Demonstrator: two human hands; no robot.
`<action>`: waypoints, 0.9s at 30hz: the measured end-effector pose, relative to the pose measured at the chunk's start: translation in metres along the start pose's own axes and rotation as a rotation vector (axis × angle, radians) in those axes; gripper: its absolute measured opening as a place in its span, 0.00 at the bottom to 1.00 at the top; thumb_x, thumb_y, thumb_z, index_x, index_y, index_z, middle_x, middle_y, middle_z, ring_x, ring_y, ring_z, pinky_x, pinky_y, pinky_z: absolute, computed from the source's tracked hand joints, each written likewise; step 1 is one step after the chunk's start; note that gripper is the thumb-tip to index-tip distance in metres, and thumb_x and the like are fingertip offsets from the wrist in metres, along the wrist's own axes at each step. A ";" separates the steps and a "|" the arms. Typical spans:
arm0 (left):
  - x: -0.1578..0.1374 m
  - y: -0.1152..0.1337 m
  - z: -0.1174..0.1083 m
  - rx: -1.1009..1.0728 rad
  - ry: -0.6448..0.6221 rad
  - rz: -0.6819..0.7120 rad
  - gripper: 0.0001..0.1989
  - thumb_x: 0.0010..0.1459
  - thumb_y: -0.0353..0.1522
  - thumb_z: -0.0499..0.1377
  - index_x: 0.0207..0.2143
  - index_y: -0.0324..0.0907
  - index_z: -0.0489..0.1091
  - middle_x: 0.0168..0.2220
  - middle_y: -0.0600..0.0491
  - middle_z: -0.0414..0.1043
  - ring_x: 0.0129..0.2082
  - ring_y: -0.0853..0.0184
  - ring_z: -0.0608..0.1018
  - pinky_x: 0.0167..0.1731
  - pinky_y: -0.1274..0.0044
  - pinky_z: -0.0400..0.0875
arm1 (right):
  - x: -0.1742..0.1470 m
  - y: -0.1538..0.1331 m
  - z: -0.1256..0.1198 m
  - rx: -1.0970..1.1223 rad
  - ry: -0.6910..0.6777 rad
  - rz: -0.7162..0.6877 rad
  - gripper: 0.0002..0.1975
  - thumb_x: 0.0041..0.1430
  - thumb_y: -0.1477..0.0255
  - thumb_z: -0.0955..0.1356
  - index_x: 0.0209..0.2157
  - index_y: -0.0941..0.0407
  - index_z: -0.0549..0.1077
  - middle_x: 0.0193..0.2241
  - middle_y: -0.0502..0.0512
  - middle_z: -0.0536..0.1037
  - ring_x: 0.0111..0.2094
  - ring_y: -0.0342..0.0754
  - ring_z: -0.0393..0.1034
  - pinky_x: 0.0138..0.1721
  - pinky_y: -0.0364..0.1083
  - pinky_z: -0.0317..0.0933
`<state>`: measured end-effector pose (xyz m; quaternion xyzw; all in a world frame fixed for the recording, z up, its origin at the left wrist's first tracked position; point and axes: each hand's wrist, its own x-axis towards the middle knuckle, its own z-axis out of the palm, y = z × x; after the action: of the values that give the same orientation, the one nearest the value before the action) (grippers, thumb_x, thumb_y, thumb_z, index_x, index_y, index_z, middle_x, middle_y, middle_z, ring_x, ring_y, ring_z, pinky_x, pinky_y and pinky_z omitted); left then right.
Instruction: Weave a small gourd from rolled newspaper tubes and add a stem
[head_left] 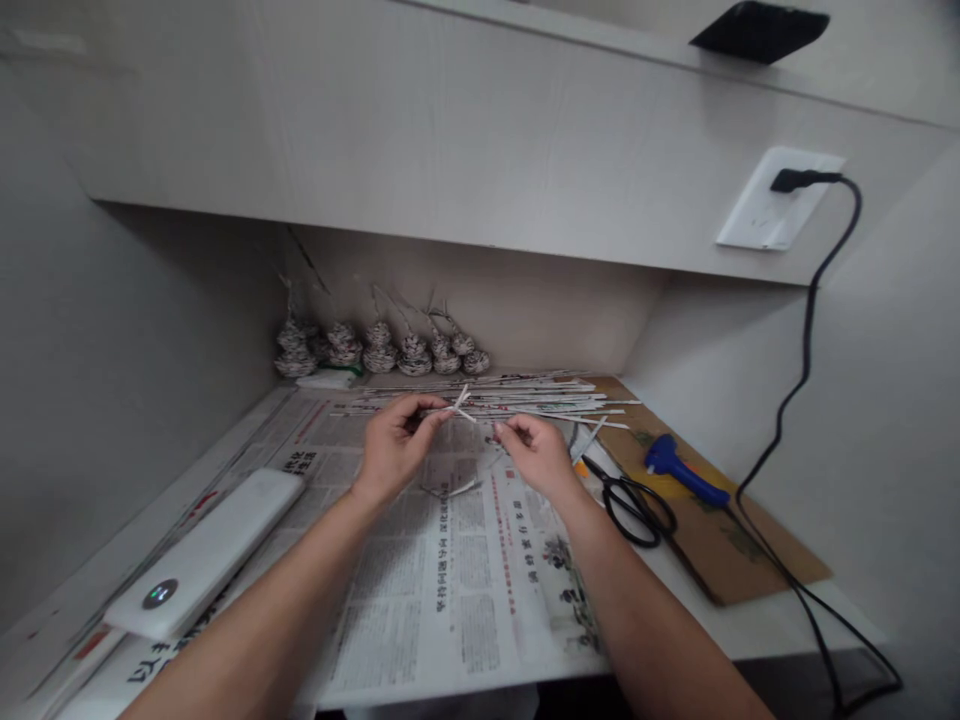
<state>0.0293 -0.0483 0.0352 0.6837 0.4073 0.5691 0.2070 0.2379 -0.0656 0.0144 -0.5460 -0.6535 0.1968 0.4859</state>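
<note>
Between the thumb and fingers of my left hand (397, 440) is a small bundle of crossed paper strips (463, 402), their white ends spreading out past the fingertips. My right hand (538, 452) is closed in a pinch just to the right, apart from the strips. What its fingertips hold, if anything, is too small to make out. Beyond both hands lies a pile of long, thin rolled paper sticks (555, 402). Under them, newspaper (420, 570) covers the table, and a loose bent strip (454, 490) rests on it below my hands.
Several woven paper gourds (379, 350) stand along the back wall. Black-handled scissors (634, 505) and a blue glue gun (686, 470) lie at right, the gun on a cardboard sheet (739, 555). A black cord (806, 330) hangs from a wall socket (780, 200). At left sits a white power bank (206, 550).
</note>
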 end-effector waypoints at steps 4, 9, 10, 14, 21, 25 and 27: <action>-0.003 -0.002 0.003 -0.047 -0.041 -0.039 0.12 0.57 0.39 0.59 0.37 0.41 0.73 0.32 0.53 0.75 0.28 0.69 0.74 0.30 0.79 0.68 | 0.004 0.001 -0.001 -0.007 0.049 0.027 0.18 0.58 0.56 0.64 0.24 0.56 0.70 0.18 0.46 0.67 0.20 0.41 0.58 0.24 0.41 0.52; -0.004 -0.005 0.004 0.025 -0.058 0.024 0.11 0.57 0.39 0.59 0.37 0.42 0.73 0.33 0.52 0.75 0.30 0.69 0.75 0.31 0.79 0.68 | -0.004 0.005 -0.018 -0.065 0.087 0.062 0.16 0.54 0.58 0.67 0.23 0.56 0.70 0.19 0.47 0.69 0.23 0.42 0.61 0.26 0.41 0.54; -0.003 -0.005 0.003 0.060 -0.058 0.058 0.10 0.57 0.38 0.59 0.37 0.42 0.74 0.35 0.52 0.76 0.32 0.68 0.75 0.33 0.79 0.68 | -0.011 0.009 -0.028 -0.099 0.085 0.074 0.15 0.54 0.59 0.67 0.24 0.56 0.71 0.20 0.47 0.70 0.23 0.43 0.62 0.26 0.41 0.55; -0.002 -0.007 0.002 0.111 -0.054 0.148 0.09 0.57 0.38 0.59 0.36 0.42 0.74 0.35 0.51 0.76 0.34 0.67 0.75 0.37 0.77 0.68 | -0.048 0.031 -0.085 -0.434 0.081 0.137 0.08 0.52 0.66 0.68 0.28 0.56 0.72 0.26 0.52 0.76 0.28 0.47 0.69 0.32 0.43 0.58; -0.005 -0.003 0.007 -0.003 -0.052 0.090 0.10 0.57 0.38 0.58 0.34 0.41 0.73 0.34 0.51 0.76 0.33 0.67 0.75 0.33 0.79 0.68 | -0.090 0.055 -0.146 -0.814 -0.042 0.215 0.08 0.48 0.70 0.68 0.32 0.57 0.72 0.33 0.61 0.79 0.35 0.54 0.73 0.37 0.47 0.62; -0.004 -0.002 0.008 -0.129 -0.062 0.001 0.11 0.56 0.39 0.59 0.35 0.40 0.73 0.33 0.51 0.75 0.31 0.68 0.74 0.32 0.79 0.67 | -0.092 0.046 -0.140 -0.920 -0.071 0.269 0.09 0.45 0.78 0.66 0.32 0.56 0.73 0.31 0.61 0.79 0.35 0.56 0.74 0.37 0.48 0.61; -0.003 -0.001 0.007 -0.200 -0.077 -0.050 0.11 0.56 0.39 0.59 0.34 0.39 0.72 0.30 0.52 0.74 0.28 0.69 0.73 0.30 0.80 0.66 | -0.092 0.039 -0.142 -0.859 -0.026 0.315 0.11 0.44 0.77 0.66 0.33 0.56 0.72 0.28 0.60 0.78 0.33 0.56 0.73 0.36 0.49 0.61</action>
<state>0.0357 -0.0484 0.0304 0.6705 0.3572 0.5750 0.3039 0.3729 -0.1754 0.0090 -0.7882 -0.5909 -0.0137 0.1714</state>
